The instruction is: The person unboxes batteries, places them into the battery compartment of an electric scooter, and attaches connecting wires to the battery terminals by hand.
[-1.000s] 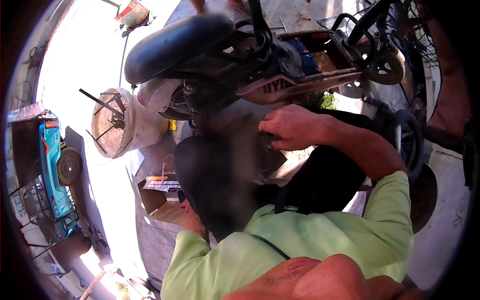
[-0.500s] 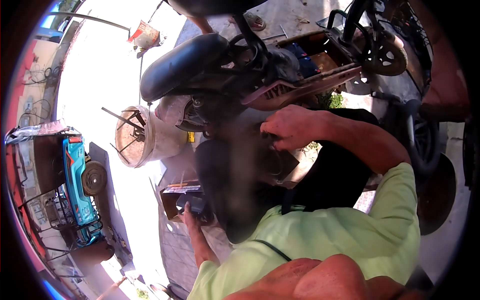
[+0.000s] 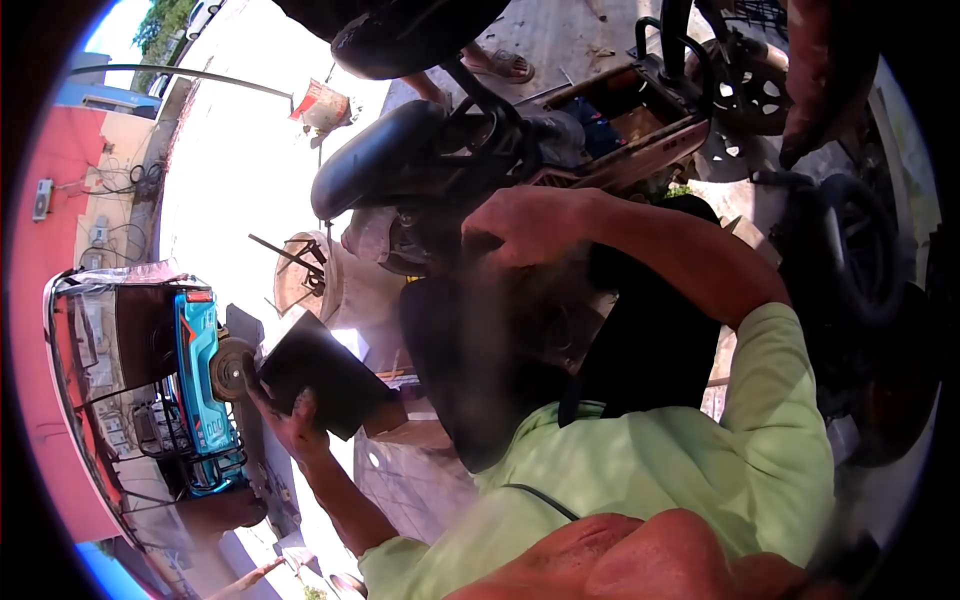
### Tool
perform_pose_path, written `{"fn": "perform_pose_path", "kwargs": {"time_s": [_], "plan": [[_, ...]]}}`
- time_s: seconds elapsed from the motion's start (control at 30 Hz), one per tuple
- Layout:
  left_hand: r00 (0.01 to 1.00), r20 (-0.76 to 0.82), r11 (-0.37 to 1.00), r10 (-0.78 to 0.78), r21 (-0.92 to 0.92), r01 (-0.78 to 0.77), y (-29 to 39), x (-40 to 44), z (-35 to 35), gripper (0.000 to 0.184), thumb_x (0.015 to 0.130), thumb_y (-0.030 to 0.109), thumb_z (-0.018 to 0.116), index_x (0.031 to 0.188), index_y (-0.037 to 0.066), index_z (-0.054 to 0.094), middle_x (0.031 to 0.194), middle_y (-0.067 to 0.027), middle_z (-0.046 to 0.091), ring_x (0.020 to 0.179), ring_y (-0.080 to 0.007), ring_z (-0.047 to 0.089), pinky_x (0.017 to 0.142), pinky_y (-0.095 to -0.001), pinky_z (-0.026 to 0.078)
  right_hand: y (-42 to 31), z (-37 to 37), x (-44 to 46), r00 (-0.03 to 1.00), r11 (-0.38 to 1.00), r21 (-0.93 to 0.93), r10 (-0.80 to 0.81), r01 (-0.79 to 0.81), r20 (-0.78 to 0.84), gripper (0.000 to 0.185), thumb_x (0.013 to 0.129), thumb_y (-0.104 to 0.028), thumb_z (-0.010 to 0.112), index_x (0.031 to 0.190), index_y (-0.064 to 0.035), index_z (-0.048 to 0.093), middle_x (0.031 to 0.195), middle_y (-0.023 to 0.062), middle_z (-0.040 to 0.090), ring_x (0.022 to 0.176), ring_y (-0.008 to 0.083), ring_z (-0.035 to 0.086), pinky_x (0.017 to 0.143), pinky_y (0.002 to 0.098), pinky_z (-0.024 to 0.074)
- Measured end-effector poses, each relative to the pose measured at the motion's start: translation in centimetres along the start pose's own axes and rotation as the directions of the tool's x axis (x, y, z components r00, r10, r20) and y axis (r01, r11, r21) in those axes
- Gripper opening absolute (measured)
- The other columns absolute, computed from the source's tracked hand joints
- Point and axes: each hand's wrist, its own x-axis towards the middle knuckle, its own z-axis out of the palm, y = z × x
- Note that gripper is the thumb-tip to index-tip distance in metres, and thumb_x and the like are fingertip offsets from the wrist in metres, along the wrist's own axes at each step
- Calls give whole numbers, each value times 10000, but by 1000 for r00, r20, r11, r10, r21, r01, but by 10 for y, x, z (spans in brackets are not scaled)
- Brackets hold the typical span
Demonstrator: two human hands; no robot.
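Note:
My left hand [image 3: 297, 425], out at the left, has its thumb and fingers along the edge of a dark, flat-sided block [image 3: 325, 375], shaped like a box. Beside the block is an open cardboard box [image 3: 410, 430], partly hidden by it and by my dark-trousered leg. My right hand [image 3: 525, 228] is in front of me with fingers curled, close to the rear of a pink electric scooter [image 3: 640, 155] with a black seat [image 3: 375, 155]. What those fingers hold, if anything, is hidden. A dark round motor or wheel part [image 3: 405, 240] lies just left of that hand.
A pale bucket [image 3: 320, 280] with metal rods stands beyond the cardboard box. A person's sandalled foot [image 3: 510, 66] shows behind the scooter. At the left is a blue three-wheeler [image 3: 205, 370]; a black tyre [image 3: 865, 250] stands at the right.
My left hand has come up and left from the cardboard box, bringing the dark block with it. My right hand has shifted left, and the whole view has turned slightly.

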Motion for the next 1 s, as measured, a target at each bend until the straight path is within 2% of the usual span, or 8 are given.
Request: {"fn": "perform_pose_path", "kwargs": {"time_s": [0.1,0.2,0.3,0.4,0.5,0.73,0.83,1.0], "plan": [[997,62,999,44,14,-44,39,33,56,1151,688,385,859,1613,47,263,1445,-228,495,1316,-359,531,1092,-460,459,8,-42,-16,994,995,24,98,-97,-53,387,894,-297,716,1159,-15,703,1073,176,737,1022,322,702,924,405,530],[953,303,989,7,-143,38,56,67,134,1182,645,311,883,1615,71,252,1423,-196,519,1307,-351,549,1101,-458,452,94,-75,-39,920,963,199,239,-183,-310,372,943,-298,690,1181,-11,698,1018,99,753,927,204,704,870,341,535],[878,473,997,-71,8,77,53,92,201,1198,605,146,915,1606,67,261,1394,-151,533,1276,-255,543,1080,-400,462,209,-110,-95,792,917,188,399,-352,-462,348,980,-258,667,1210,2,691,1011,70,746,885,112,674,823,298,535],[781,592,969,199,-2,-245,9,121,267,1162,595,232,958,1561,49,340,1305,-156,532,1197,-289,558,1030,-393,482,299,-112,-155,655,836,199,530,-512,-539,328,985,-237,664,1225,-15,694,1048,58,753,921,119,671,840,291,520],[682,702,939,206,55,-340,-6,154,322,1064,701,324,880,1559,48,314,1352,-227,526,1218,-332,564,1071,-439,460,360,-88,-184,575,862,44,374,-505,-728,343,980,-268,664,1230,-36,700,1091,79,757,975,149,679,898,291,508],[531,816,905,229,23,-425,-58,212,444,1047,692,319,885,1538,31,339,1339,-230,541,1213,-337,571,1068,-436,467,400,-40,-168,259,777,168,393,-606,-883,402,919,-379,731,1186,-79,729,1053,97,774,969,209,726,900,323,531],[502,838,887,215,48,-460,-74,237,490,1040,688,317,887,1529,23,350,1333,-231,547,1211,-339,574,1066,-435,469,406,-26,-162,257,772,1,213,-636,-943,294,887,-290,741,1124,-118,763,1030,71,781,946,209,744,865,321,554],[446,879,861,171,86,-501,-97,269,565,1028,682,314,891,1513,11,368,1323,-233,558,1208,-342,578,1064,-433,474,408,-19,-162,197,846,50,181,-531,-964,208,885,-158,743,1061,-50,765,1008,80,782,925,182,740,866,290,558]]}}
